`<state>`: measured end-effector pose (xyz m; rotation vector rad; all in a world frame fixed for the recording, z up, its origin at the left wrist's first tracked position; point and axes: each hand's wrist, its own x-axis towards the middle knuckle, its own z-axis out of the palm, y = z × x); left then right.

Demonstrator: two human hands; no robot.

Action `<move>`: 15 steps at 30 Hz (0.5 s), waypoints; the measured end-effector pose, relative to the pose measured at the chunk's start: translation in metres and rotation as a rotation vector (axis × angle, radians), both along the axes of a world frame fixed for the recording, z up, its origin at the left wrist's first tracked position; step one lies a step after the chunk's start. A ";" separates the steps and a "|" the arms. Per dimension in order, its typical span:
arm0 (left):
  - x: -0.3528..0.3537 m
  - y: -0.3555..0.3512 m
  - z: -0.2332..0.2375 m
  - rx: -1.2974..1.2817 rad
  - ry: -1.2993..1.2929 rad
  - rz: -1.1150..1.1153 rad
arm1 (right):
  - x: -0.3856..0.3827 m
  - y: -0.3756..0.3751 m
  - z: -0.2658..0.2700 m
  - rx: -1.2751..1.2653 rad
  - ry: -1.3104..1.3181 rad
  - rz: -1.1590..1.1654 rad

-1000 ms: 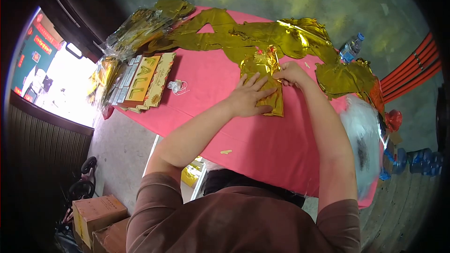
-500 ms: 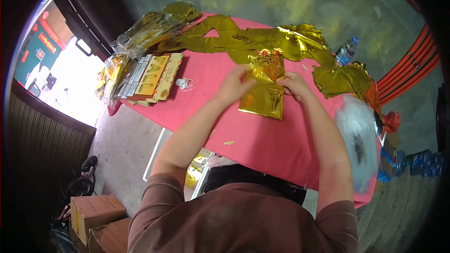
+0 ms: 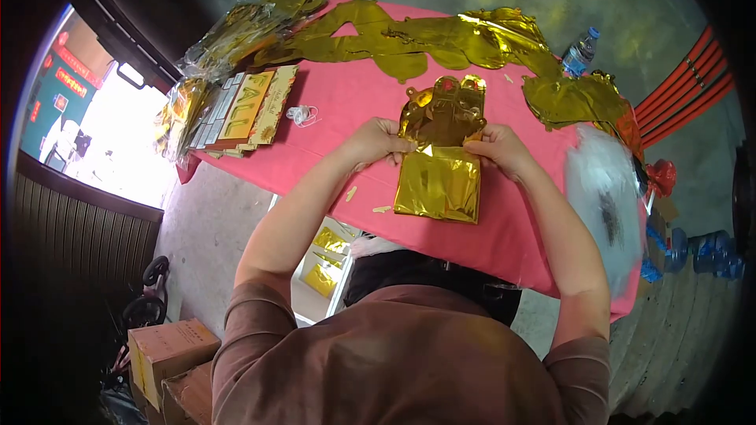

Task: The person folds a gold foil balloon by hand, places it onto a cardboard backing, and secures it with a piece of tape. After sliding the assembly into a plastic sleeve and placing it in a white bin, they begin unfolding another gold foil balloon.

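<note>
Foil this thin handles like paper with a slick skin. The gold foil balloon (image 3: 439,165) looks almost weightless, limp and crinkly, and we judge it likely to slide under the fingers and to crease or tear if pulled hard. Our left hand (image 3: 379,142) and right hand (image 3: 499,151) each have fingers and thumb pinched closed on a side edge of it, at the crosswise fold. The flat folded half drops from the grip toward our body and appears to rest on the pink tablecloth (image 3: 346,102), while the shaped upper half rises beyond our knuckles. We judge the side edges by the fold the best hold, since the doubled layers there should be stiffer than a single sheet; a light, wide pinch ought to do. Room to move lies just beyond the grip, on the stretch of cloth before the long gold foil shapes (image 3: 409,39). Out past the left hand sit a small wad of white string (image 3: 302,115) and a stack of printed cards (image 3: 244,110). Past the right hand are a white plastic bag (image 3: 606,205) and, farther off, a water bottle (image 3: 579,51). The table's near edge runs just below the lower half, close to our body.
</note>
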<state>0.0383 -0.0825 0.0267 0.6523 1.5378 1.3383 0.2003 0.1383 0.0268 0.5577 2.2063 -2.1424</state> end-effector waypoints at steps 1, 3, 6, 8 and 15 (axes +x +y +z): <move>0.001 0.000 -0.001 -0.023 0.058 0.000 | 0.002 0.000 0.000 0.048 -0.066 0.032; 0.000 -0.001 -0.001 -0.018 0.105 -0.072 | 0.006 0.000 -0.002 0.078 -0.071 0.043; -0.004 -0.001 0.011 -0.066 0.104 -0.140 | 0.009 0.000 0.001 0.108 -0.089 0.053; -0.009 -0.005 0.015 -0.120 0.055 -0.139 | 0.010 0.001 0.000 0.106 -0.104 0.048; -0.007 -0.027 0.007 0.016 -0.322 -0.124 | 0.014 0.007 -0.009 -0.015 0.013 0.020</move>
